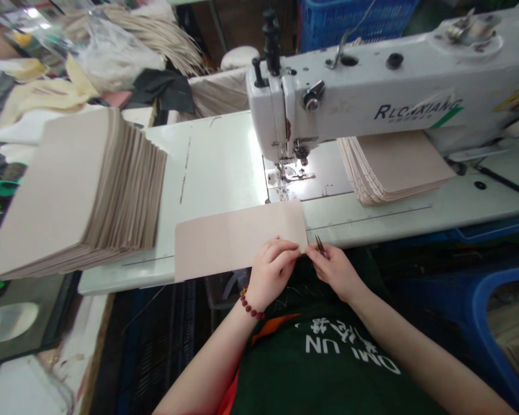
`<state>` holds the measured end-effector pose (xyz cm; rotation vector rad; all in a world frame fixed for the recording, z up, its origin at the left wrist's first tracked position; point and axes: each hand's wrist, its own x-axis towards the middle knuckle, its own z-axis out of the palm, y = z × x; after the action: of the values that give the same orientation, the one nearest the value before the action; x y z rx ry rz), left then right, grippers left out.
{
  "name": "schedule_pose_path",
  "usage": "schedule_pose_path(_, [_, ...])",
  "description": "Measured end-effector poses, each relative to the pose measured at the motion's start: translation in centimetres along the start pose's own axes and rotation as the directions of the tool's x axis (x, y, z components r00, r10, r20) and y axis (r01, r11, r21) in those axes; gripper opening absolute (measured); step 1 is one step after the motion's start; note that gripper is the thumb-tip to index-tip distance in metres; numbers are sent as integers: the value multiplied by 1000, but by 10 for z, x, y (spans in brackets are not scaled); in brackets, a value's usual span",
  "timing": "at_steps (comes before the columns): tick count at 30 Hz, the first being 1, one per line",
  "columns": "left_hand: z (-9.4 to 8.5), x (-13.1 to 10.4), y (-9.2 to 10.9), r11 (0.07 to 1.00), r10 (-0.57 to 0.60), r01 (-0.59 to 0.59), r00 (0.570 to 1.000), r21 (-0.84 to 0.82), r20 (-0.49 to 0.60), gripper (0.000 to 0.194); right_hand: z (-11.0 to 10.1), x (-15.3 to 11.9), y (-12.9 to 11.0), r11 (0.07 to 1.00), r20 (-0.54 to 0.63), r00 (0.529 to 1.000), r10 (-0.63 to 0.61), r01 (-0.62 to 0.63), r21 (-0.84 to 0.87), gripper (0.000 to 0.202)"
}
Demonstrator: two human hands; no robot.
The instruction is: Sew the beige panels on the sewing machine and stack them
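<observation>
A beige rectangular panel (pixel 229 236) lies across the front edge of the sewing machine table, its lower edge over the rim. My left hand (pixel 274 268) has its fingers closed on the panel near its lower right corner. At that same corner my right hand (pixel 331 265) pinches the panel's edge between thumb and finger, and small dark snips (pixel 320 244) stick up from this hand. The machine's needle area (pixel 285 170) is lit, just beyond the panel, with no hand at it.
A tall stack of beige panels (pixel 52 184) stands at the left. Another stack (pixel 406 164) lies under the machine arm (pixel 372 86) at the right. Blue crates (pixel 350 23) are behind, and a blue bin (pixel 480 305) is at the lower right.
</observation>
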<state>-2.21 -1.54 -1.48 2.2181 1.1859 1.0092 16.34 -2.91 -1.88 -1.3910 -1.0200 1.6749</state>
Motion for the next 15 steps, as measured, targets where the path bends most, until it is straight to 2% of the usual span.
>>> schedule_pose_path(4, [-1, 1, 7, 998, -61, 62, 998, -20, 35, 11, 5, 4, 2, 999, -40, 998, -47, 47, -12, 35])
schedule_pose_path(8, [-11, 5, 9, 990, -141, 140, 986, 11, 93, 30, 1, 3, -1, 986, -40, 994, -104, 97, -137, 36])
schedule_pose_path(11, [-34, 11, -9, 977, -161, 143, 981, 158, 104, 45, -2, 1, -4, 957, -58, 984, -166, 147, -249, 33])
schedule_pose_path(15, [-75, 20, -50, 858, -334, 292, 942, 423, 28, 67, -5, 1, -7, 867, -52, 956, -287, 236, -438, 28])
